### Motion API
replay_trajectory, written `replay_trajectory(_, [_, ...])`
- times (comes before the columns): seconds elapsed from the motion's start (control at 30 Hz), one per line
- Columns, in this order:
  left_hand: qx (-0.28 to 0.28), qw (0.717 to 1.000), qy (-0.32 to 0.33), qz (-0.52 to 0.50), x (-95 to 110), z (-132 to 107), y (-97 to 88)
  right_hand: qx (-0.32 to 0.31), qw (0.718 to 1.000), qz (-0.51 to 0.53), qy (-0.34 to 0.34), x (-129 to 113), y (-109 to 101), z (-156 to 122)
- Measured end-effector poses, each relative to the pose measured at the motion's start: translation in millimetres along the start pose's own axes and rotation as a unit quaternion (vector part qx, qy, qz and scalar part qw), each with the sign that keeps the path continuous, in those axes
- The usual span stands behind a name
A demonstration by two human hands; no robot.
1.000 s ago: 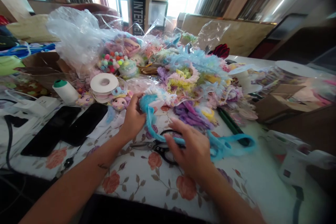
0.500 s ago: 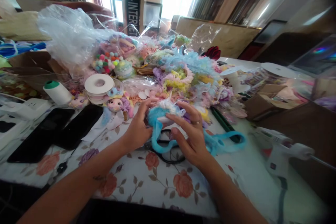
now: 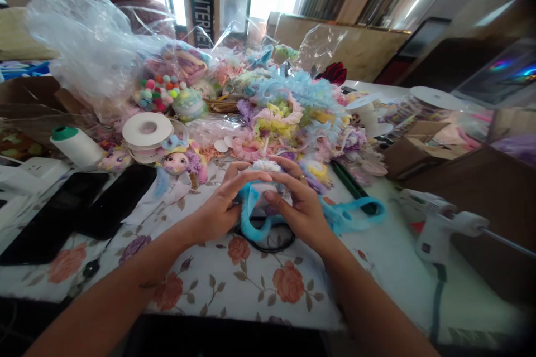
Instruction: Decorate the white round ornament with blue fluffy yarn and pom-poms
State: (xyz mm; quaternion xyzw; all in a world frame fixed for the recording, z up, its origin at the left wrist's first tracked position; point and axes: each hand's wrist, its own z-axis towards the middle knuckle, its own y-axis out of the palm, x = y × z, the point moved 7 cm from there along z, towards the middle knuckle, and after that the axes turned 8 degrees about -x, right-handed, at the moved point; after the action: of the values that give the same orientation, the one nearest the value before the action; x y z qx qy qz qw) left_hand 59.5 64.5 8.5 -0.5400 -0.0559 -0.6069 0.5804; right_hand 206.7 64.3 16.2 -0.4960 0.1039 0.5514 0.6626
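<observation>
Fingers of my left hand (image 3: 226, 201) curl around the left side of a small craft piece with a white fluffy top (image 3: 268, 165). My right hand (image 3: 299, 195), wearing a ring, grips the same piece from the right, its thumb on the near side. The fingertips of both hands meet over it and hide much of its body. A blue tulle ribbon (image 3: 355, 217) loops down in front of the piece and trails off to the right under my right hand. Just below lies a thin black loop (image 3: 272, 246) on the flowered tablecloth (image 3: 209, 284).
On the right lies a white glue gun (image 3: 439, 226) beside cardboard boxes (image 3: 412, 150). Two black phones (image 3: 115, 201), a thread cone (image 3: 75, 146) and a ribbon spool (image 3: 147, 131) are at left. Behind the hands rises a heap of pastel trims (image 3: 293, 89) and plastic bags (image 3: 92, 39).
My right hand has closed in on the craft piece, its fingers now meeting those of my left hand over the top. The whole view has shifted slightly.
</observation>
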Motion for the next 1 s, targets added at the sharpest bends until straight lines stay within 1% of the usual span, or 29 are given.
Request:
replay_trajectory(0.1, [-0.02, 1.0, -0.008, 0.005, -2, 0, 1.6, -0.005, 1.0, 0.019, 0.008, 1, -1, 1])
replay_trajectory(0.2, [-0.033, 0.999, -0.013, -0.002, -5, -1, 3.7, -0.004, 1.0, 0.013, 0.002, -2, -2, 1])
replay_trajectory(0.3, [-0.029, 0.999, -0.015, -0.016, -7, -1, 4.2, 0.011, 1.0, -0.011, -0.01, -6, -4, 0])
replay_trajectory(0.43, [0.005, 1.0, 0.004, -0.031, -5, 0, 1.6, 0.052, 0.997, -0.056, -0.033, -12, -6, -2])
replay_trajectory(0.5, [0.02, 0.999, 0.017, -0.026, -4, 1, 0.6, 0.074, 0.992, -0.087, -0.053, -16, -7, -4])
replay_trajectory(0.6, [0.047, 0.998, 0.035, -0.008, -2, 1, -2.1, 0.09, 0.984, -0.13, -0.081, -22, -8, -6])
replay_trajectory(0.67, [0.073, 0.997, 0.036, 0.011, -2, 0, -5.5, 0.104, 0.976, -0.159, -0.104, -28, -8, -7])
replay_trajectory(0.77, [0.106, 0.993, 0.026, 0.037, -2, -1, -10.5, 0.13, 0.956, -0.212, -0.156, -38, -10, -11])
replay_trajectory(0.87, [0.122, 0.991, 0.026, 0.049, -1, -2, -12.8, 0.125, 0.938, -0.259, -0.191, -44, -5, -13])
replay_trajectory(1.0, [0.119, 0.99, 0.04, 0.059, 2, -3, -11.6, 0.089, 0.938, -0.277, -0.187, -41, 1, -12])
